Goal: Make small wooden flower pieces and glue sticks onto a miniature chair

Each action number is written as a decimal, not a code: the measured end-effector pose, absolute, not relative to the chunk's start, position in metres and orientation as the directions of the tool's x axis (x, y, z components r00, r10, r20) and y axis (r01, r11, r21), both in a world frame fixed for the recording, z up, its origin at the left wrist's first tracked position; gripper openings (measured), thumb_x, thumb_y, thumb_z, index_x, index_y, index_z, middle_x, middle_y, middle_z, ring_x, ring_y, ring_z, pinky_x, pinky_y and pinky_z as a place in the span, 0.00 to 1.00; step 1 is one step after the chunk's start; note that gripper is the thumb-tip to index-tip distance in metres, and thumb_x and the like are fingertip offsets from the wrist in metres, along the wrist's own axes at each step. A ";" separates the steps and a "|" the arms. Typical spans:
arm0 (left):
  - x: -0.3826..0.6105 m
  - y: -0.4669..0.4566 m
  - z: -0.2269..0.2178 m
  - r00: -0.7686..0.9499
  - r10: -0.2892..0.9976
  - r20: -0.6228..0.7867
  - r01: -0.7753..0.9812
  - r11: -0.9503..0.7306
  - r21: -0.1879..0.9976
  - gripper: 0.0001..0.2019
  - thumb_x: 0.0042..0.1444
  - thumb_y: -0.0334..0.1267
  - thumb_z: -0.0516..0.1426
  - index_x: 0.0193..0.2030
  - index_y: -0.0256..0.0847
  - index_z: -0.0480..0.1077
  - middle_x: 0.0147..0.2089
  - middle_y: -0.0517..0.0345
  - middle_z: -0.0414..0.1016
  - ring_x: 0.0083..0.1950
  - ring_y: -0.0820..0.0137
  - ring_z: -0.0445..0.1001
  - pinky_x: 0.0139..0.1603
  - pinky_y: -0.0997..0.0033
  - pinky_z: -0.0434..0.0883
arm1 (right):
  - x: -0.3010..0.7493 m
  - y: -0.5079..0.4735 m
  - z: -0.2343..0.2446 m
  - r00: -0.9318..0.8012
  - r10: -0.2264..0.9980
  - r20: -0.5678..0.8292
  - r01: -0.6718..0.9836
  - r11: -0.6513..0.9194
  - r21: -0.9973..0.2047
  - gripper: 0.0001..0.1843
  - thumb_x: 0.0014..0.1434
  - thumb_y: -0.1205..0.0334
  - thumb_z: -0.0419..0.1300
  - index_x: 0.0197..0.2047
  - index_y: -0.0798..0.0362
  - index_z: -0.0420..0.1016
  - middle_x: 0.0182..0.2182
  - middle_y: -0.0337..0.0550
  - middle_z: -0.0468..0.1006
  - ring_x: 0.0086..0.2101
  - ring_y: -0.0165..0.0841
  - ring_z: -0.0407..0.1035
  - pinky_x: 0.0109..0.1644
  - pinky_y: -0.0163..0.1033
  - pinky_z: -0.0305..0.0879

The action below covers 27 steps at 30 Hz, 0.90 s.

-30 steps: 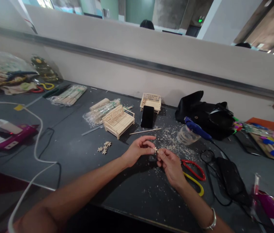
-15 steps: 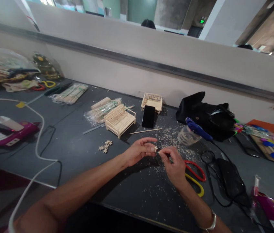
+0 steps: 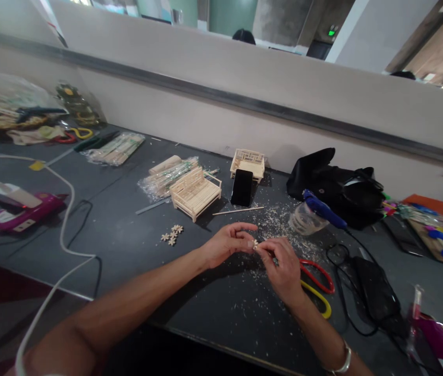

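Pale flower [image 3: 255, 244] between the fingertips, left hand [image 3: 224, 245] pinching its left edge, right hand [image 3: 282, 267] pinching its lower right edge, all above the dark table [image 3: 225, 308]

Front and centre over the table [image 3: 135, 282], a flower piece [image 3: 255, 244] sits between left hand [image 3: 228, 244] and right hand [image 3: 283, 267]! Left of them, a flower cluster [image 3: 172, 235]; behind that, a toy bench [image 3: 197, 196], stick packets [image 3: 165, 176] at its back. Right of it, the phone [image 3: 242, 188] stands before a second bench [image 3: 250, 164], a loose stick [image 3: 238, 211] in front. Over right: scissors [image 3: 326, 273] beside the right hand, then a glue gun [image 3: 325, 210] over a cup [image 3: 303, 222], with a bag [image 3: 333, 183] behind!
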State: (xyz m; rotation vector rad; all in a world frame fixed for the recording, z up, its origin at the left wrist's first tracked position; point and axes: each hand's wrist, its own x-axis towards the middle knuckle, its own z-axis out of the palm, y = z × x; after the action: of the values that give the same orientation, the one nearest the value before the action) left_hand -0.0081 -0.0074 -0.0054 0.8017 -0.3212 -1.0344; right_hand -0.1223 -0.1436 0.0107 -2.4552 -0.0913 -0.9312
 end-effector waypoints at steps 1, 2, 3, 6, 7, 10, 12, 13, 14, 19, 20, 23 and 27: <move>-0.008 -0.007 -0.005 0.497 -0.858 -0.125 0.638 0.264 0.723 0.20 0.41 0.25 0.68 0.45 0.38 0.77 0.30 0.59 0.78 0.31 0.73 0.75 0.40 0.70 0.72 | -0.122 -0.143 0.011 0.757 -0.111 0.644 0.242 -0.868 -0.434 0.11 0.68 0.58 0.54 0.33 0.47 0.72 0.29 0.41 0.77 0.32 0.35 0.70 0.40 0.42 0.65; -0.008 -0.007 -0.005 0.497 -0.858 -0.128 0.638 0.262 0.724 0.20 0.41 0.25 0.68 0.45 0.38 0.77 0.30 0.60 0.78 0.31 0.73 0.75 0.41 0.69 0.71 | -0.122 -0.143 0.011 0.751 -0.110 0.651 0.249 -0.866 -0.434 0.10 0.67 0.58 0.55 0.33 0.47 0.72 0.29 0.41 0.77 0.32 0.35 0.70 0.39 0.41 0.65; -0.008 -0.007 -0.005 0.497 -0.858 -0.128 0.638 0.261 0.725 0.20 0.41 0.25 0.68 0.44 0.38 0.77 0.30 0.60 0.78 0.31 0.73 0.75 0.41 0.69 0.71 | -0.122 -0.143 0.011 0.747 -0.111 0.655 0.253 -0.864 -0.435 0.10 0.67 0.58 0.55 0.33 0.48 0.71 0.29 0.40 0.77 0.32 0.35 0.70 0.39 0.41 0.65; -0.008 -0.008 -0.004 0.497 -0.858 -0.129 0.639 0.261 0.724 0.20 0.41 0.25 0.68 0.44 0.39 0.77 0.30 0.59 0.78 0.31 0.73 0.75 0.40 0.69 0.72 | -0.122 -0.142 0.011 0.748 -0.120 0.653 0.247 -0.863 -0.441 0.10 0.67 0.58 0.55 0.33 0.47 0.71 0.29 0.40 0.77 0.31 0.35 0.70 0.38 0.40 0.64; -0.008 -0.008 -0.004 0.498 -0.857 -0.130 0.637 0.261 0.725 0.20 0.40 0.25 0.68 0.43 0.39 0.77 0.30 0.59 0.78 0.31 0.73 0.75 0.40 0.69 0.72 | -0.122 -0.142 0.011 0.748 -0.119 0.652 0.246 -0.864 -0.440 0.10 0.67 0.58 0.55 0.33 0.47 0.71 0.29 0.40 0.77 0.31 0.34 0.70 0.38 0.40 0.64; -0.008 -0.008 -0.004 0.500 -0.856 -0.132 0.632 0.256 0.731 0.20 0.40 0.25 0.68 0.43 0.38 0.77 0.30 0.59 0.78 0.31 0.73 0.75 0.40 0.70 0.71 | -0.122 -0.142 0.012 0.744 -0.113 0.659 0.258 -0.861 -0.439 0.09 0.67 0.60 0.56 0.34 0.47 0.71 0.29 0.39 0.77 0.31 0.34 0.70 0.37 0.39 0.64; -0.008 -0.008 -0.004 0.495 -0.859 -0.128 0.632 0.255 0.732 0.20 0.41 0.24 0.67 0.44 0.38 0.77 0.30 0.59 0.78 0.31 0.73 0.75 0.40 0.70 0.71 | -0.122 -0.142 0.012 0.744 -0.115 0.658 0.267 -0.851 -0.451 0.08 0.66 0.60 0.56 0.34 0.48 0.71 0.29 0.39 0.77 0.31 0.34 0.70 0.36 0.39 0.64; -0.008 -0.008 -0.004 0.492 -0.861 -0.125 0.633 0.256 0.730 0.20 0.41 0.24 0.67 0.44 0.38 0.77 0.30 0.59 0.78 0.31 0.73 0.75 0.41 0.69 0.70 | -0.122 -0.142 0.012 0.747 -0.120 0.654 0.267 -0.847 -0.460 0.08 0.66 0.60 0.57 0.34 0.48 0.71 0.29 0.40 0.77 0.31 0.34 0.70 0.35 0.39 0.64; -0.008 -0.008 -0.005 0.490 -0.863 -0.122 0.635 0.258 0.728 0.20 0.42 0.23 0.66 0.44 0.38 0.77 0.30 0.59 0.78 0.31 0.73 0.75 0.41 0.69 0.70 | -0.122 -0.142 0.012 0.747 -0.126 0.652 0.264 -0.845 -0.466 0.08 0.66 0.60 0.57 0.33 0.48 0.71 0.28 0.39 0.76 0.30 0.34 0.69 0.34 0.39 0.64; -0.007 -0.008 -0.006 0.485 -0.866 -0.122 0.639 0.255 0.726 0.20 0.41 0.24 0.67 0.44 0.38 0.77 0.30 0.60 0.78 0.31 0.73 0.74 0.41 0.69 0.70 | -0.123 -0.141 0.012 0.737 -0.169 0.654 0.221 -0.854 -0.471 0.12 0.66 0.55 0.56 0.31 0.48 0.68 0.25 0.38 0.73 0.26 0.32 0.67 0.32 0.37 0.64; -0.007 -0.008 -0.005 0.485 -0.865 -0.129 0.637 0.249 0.729 0.21 0.40 0.24 0.67 0.44 0.37 0.77 0.30 0.60 0.78 0.31 0.73 0.74 0.41 0.69 0.70 | -0.123 -0.141 0.012 0.735 -0.172 0.656 0.222 -0.853 -0.473 0.12 0.66 0.54 0.56 0.31 0.48 0.68 0.25 0.38 0.73 0.26 0.31 0.67 0.32 0.37 0.64; -0.007 -0.008 -0.004 0.488 -0.861 -0.140 0.633 0.240 0.736 0.21 0.40 0.25 0.68 0.44 0.37 0.77 0.29 0.60 0.78 0.31 0.73 0.75 0.41 0.69 0.70 | -0.123 -0.141 0.013 0.729 -0.168 0.663 0.240 -0.845 -0.478 0.09 0.66 0.55 0.56 0.36 0.49 0.71 0.26 0.38 0.74 0.27 0.32 0.67 0.31 0.37 0.64; -0.007 -0.008 -0.003 0.486 -0.864 -0.134 0.633 0.242 0.736 0.20 0.40 0.25 0.67 0.43 0.37 0.77 0.29 0.61 0.78 0.30 0.74 0.75 0.39 0.70 0.70 | -0.123 -0.141 0.014 0.742 -0.133 0.657 0.268 -0.839 -0.473 0.07 0.67 0.57 0.56 0.41 0.48 0.74 0.27 0.38 0.75 0.28 0.32 0.68 0.33 0.37 0.66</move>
State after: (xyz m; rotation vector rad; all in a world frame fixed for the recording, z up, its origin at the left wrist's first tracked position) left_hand -0.0071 -0.0077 -0.0034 0.8247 -0.3285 -1.0483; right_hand -0.1226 -0.1407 0.0137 -2.3851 -0.1016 -0.9566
